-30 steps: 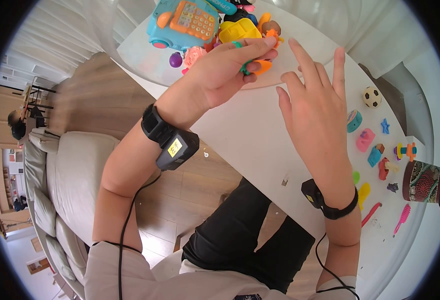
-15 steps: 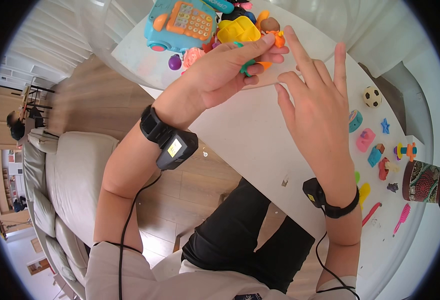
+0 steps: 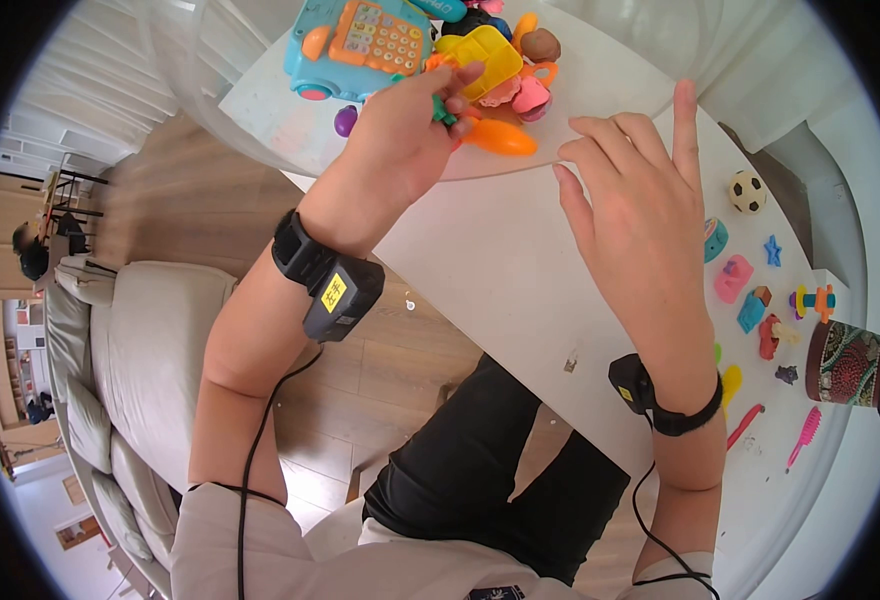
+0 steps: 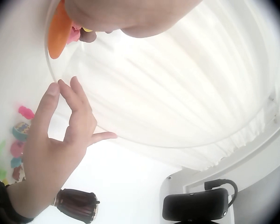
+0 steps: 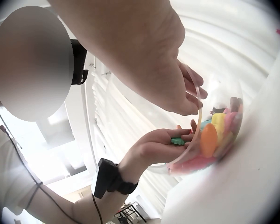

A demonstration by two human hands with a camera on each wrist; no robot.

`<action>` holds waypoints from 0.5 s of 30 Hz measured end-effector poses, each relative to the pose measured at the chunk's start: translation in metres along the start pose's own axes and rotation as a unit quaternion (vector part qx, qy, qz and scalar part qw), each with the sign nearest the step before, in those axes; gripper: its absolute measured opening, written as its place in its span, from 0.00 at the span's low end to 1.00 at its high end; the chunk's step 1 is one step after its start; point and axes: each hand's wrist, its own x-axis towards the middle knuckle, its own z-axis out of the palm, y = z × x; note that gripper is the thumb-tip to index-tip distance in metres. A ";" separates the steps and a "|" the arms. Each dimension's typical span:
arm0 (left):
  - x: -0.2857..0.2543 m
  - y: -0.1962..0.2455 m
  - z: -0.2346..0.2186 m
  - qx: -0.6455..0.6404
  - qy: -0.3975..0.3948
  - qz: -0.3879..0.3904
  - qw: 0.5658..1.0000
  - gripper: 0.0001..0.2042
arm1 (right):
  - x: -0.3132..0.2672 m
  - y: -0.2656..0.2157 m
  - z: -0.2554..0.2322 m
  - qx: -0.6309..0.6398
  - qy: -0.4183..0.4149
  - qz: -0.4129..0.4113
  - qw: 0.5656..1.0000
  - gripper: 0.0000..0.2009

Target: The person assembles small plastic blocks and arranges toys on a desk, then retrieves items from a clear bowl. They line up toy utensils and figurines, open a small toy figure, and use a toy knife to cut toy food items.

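Note:
A large see-through bowl (image 3: 440,181) on the white table holds many toys. My left hand (image 3: 395,140) reaches over its near rim with curled fingers and grips a small green toy (image 3: 444,112), also visible in the right wrist view. A small orange toy (image 3: 440,62) shows at its thumb. Beside those fingers lies a long orange carrot-like toy (image 3: 503,138), which the right wrist view shows through the bowl wall. With thumb and bent index finger, my right hand (image 3: 640,215) pinches the bowl's near rim; its little finger sticks out straight.
In the bowl are a blue toy phone (image 3: 360,50), a yellow tray (image 3: 485,60), a pink toy (image 3: 532,98) and a purple ball (image 3: 346,121). On the table at right lie a small football (image 3: 747,192), a pink brush (image 3: 805,440) and several other toys near a patterned cup (image 3: 845,365).
My left hand has drawn back to the left with the green toy and the small orange one, uncovering the carrot-like toy. My right index and middle fingers have bent down toward the rim.

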 end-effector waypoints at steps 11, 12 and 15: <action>-0.011 0.007 -0.022 0.572 -0.128 0.336 0.738 0.18 | 0.000 -0.003 0.001 -0.008 0.001 -0.005 1.000 0.02; -0.013 0.008 -0.025 0.669 -0.105 0.354 0.645 0.19 | 0.000 -0.004 0.002 -0.008 0.001 -0.004 1.000 0.02; -0.016 0.011 -0.028 0.792 -0.074 0.323 0.512 0.21 | -0.001 -0.011 0.002 0.009 0.019 -0.016 1.000 0.03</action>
